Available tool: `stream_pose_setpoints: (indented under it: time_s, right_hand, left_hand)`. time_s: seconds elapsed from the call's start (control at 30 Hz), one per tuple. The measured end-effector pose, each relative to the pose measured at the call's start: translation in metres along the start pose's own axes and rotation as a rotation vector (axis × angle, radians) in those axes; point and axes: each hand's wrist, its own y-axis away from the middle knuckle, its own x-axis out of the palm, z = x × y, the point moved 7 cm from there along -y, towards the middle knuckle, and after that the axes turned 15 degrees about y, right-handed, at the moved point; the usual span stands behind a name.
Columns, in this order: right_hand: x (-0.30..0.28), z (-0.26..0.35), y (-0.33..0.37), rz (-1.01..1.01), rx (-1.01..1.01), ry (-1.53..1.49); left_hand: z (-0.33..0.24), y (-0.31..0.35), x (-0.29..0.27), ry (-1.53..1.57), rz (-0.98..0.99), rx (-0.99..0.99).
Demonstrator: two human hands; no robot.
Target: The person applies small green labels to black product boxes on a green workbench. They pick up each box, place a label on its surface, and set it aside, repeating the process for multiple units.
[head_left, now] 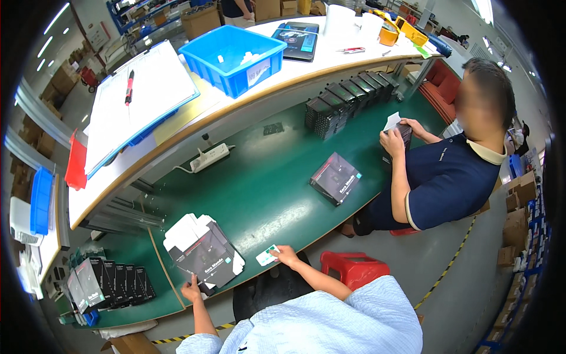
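In front of me on the green bench lies a pile of black printed cartons (203, 256), seemingly flat, with white flaps sticking out. My left hand (191, 289) pinches the near left corner of the pile's top carton. To the right of the pile, my right hand (287, 256) has its fingers closed on the edge of a small white and green sheet (266, 256), low over the bench's front edge. A separate closed black box (335, 179) rests farther right, toward a co-worker (457, 165) whose hands hold a dark box and a white paper.
Black boxes stand in a row (127, 283) at the left end and in stacks (348, 97) at the back. A raised white shelf (224, 112) carries a blue bin (236, 59) and a clipboard (138, 100). A power strip (209, 157) lies below; a red stool (354, 268) stands right.
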Motion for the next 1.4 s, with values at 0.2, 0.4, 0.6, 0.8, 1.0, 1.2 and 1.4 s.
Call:
stream_pose_setpoints:
  time_s: [0.2,0.4,0.6,0.8,1.0,1.2,1.4]
  right_hand:
    - [-0.009,-0.003,0.01,0.047,-0.023,-0.086]
    - [-0.052,-0.031,0.037,-0.022,0.052,-0.147]
    - [-0.092,-0.055,0.065,-0.029,0.066,-0.14]
    - [-0.093,-0.056,0.066,-0.003,0.075,-0.114]
    - [-0.073,-0.03,0.06,0.059,0.052,-0.039]
    - [-0.047,-0.009,0.05,0.134,0.025,-0.028]
    - [-0.007,0.046,0.045,0.218,-0.092,-0.006]
  left_hand:
    - [-0.061,0.007,-0.034,-0.043,-0.219,0.29]
    - [-0.127,0.016,-0.032,-0.238,-0.234,0.393]
    - [-0.106,0.019,0.039,0.435,-0.021,0.105]
    - [-0.206,0.101,0.159,0.782,0.264,0.015]
    - [-0.232,0.154,0.198,0.488,0.678,0.19]
    - [-0.177,0.117,0.125,-0.037,0.508,0.47]
    - [-0.116,0.099,0.078,-0.418,0.414,0.422]
